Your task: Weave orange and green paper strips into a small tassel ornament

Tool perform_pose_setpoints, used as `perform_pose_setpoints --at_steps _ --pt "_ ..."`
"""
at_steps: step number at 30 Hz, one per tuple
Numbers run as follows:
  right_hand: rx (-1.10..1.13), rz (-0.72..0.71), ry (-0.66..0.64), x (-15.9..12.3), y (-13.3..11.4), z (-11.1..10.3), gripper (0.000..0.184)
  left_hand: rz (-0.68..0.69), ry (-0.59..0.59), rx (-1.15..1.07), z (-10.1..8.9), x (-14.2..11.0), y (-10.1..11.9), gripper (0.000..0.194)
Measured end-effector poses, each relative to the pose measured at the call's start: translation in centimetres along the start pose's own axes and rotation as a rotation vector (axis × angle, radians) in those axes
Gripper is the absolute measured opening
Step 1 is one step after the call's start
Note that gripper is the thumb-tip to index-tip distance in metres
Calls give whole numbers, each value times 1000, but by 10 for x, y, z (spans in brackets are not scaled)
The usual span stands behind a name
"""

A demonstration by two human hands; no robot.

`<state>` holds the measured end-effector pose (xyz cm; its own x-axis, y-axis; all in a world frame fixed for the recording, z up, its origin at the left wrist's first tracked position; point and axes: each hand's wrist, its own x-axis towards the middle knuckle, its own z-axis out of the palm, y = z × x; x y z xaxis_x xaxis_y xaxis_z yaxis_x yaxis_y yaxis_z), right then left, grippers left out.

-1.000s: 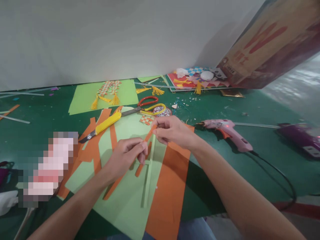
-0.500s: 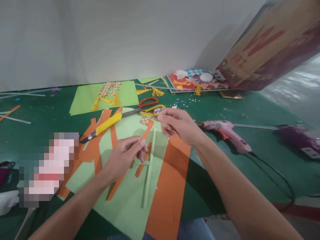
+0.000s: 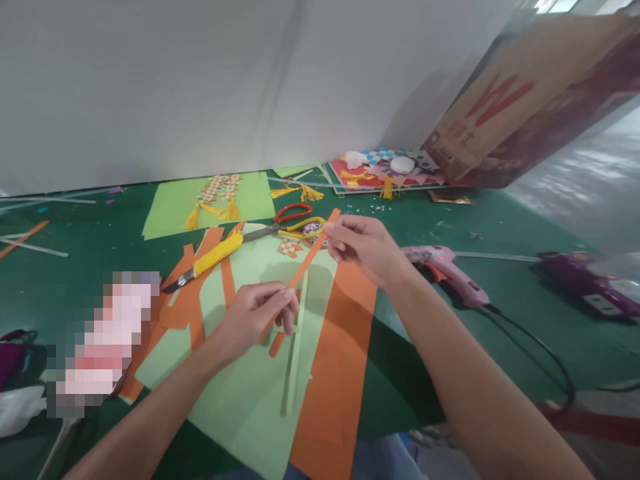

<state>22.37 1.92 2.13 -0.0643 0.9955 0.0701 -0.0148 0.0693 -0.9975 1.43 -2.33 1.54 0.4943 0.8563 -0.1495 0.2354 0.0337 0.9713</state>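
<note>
Both hands hold one thin orange paper strip (image 3: pixel 305 265) stretched slantwise above the table. My left hand (image 3: pixel 255 317) pinches its lower end with fingers closed. My right hand (image 3: pixel 363 247) pinches the upper end near the scissors (image 3: pixel 287 221). Under the hands lie a light green paper sheet (image 3: pixel 240 387), a narrow green strip (image 3: pixel 295 347) and a wide orange sheet (image 3: pixel 340 360). A yellow utility knife (image 3: pixel 210 257) rests to the left on orange offcuts.
A pink glue gun (image 3: pixel 447 270) with a black cord lies right of my right hand. A woven paper piece with yellow tassels (image 3: pixel 217 197) sits on green paper at the back. Craft scraps (image 3: pixel 385 167) and a large leaning cardboard box (image 3: pixel 525 100) stand at the back right.
My right hand moved right and away along the orange strip, which now runs straight and taut between both hands. The left hand stayed roughly in place.
</note>
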Motion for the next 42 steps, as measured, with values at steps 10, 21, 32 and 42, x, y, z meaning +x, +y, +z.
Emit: perform_pose_setpoints --at_steps 10,21,32,42 --pt "241 -308 359 5 -9 -35 41 165 372 -7 -29 2 11 24" --pt "74 37 -109 -3 -3 -4 47 175 569 -247 -18 5 0 53" --pt "-640 -74 -127 -15 20 52 40 408 421 181 -15 -10 -2 46" --pt "-1006 -204 -44 -32 -10 48 35 958 239 727 -1 -12 -5 38"
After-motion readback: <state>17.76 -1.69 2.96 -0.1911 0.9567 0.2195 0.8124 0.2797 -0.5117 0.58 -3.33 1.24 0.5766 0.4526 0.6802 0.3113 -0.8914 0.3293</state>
